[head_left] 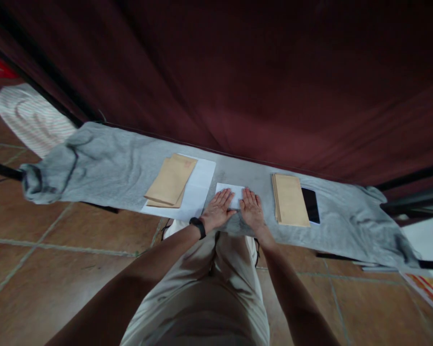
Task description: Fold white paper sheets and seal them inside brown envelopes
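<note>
Right at the centre of the frame, here's the small white paper point(237, 193), flat on the grey-covered worktop point(234, 168), and both hands are on it. The left hand point(219, 209) lies palm down over its left part, fingers extended, thumb reaching out along the lower edge. Across from it, the right hand point(251, 207) covers the right edge, palm down too, fingers lightly fanned. No pinch anywhere; both are spread and resting.

The step in hand looks like pressing or smoothing, perhaps setting a crease, though whether the paper is folded is too small to tell. The next move, I'd judge, calls for even pressure from both palms and a clean lift, so that nothing drags or skews.

Moving out, left of centre: brown envelopes point(171, 180) in an uneven overlap, the top one bearing a faint red mark, all lying on white sheets point(201, 180). Over to the right of centre, a neater stack of brown envelopes point(292, 199), with a dark-screened phone point(311, 204) at its right edge, partly hidden by it.

Beyond, a dark red curtain point(238, 86) fills the top of the frame; striped fabric point(32, 115) hangs upper left, and tiled floor point(104, 235) shows below.
</note>
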Available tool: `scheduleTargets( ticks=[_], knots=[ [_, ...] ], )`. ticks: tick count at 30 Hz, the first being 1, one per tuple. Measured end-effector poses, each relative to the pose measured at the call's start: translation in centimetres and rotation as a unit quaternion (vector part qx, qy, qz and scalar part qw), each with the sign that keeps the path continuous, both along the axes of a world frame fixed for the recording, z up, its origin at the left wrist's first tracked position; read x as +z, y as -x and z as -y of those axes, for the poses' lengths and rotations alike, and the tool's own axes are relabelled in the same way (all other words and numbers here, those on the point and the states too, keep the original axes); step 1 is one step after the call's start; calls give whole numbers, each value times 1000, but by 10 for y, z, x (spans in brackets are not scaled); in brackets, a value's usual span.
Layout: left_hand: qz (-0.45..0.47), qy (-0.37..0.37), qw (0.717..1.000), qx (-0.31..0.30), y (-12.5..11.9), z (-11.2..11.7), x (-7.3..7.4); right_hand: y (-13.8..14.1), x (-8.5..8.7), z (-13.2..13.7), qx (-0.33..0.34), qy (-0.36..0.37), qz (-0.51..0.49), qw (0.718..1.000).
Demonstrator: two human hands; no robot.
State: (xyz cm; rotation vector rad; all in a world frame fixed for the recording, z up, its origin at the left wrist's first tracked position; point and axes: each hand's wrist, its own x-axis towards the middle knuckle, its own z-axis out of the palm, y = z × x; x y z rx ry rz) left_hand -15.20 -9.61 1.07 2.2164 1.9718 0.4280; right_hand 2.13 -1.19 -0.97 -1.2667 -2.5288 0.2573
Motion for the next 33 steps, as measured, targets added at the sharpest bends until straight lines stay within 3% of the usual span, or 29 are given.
scheduleTargets(
  ticks=[12,21,29,33],
  knots=[
    [-73,20,997,26,32,25,3,-7,-4,-1,-5,-47,52,998],
    [-90,39,994,39,33,28,7,-25,-5,-2,-23,-44,69,996],
    [-100,43,993,37,31,27,7,-7,19,-8,-89,17,-3,996],
    [-105,54,992,46,30,25,7,10,36,-22,-144,93,-38,984]
  ],
)
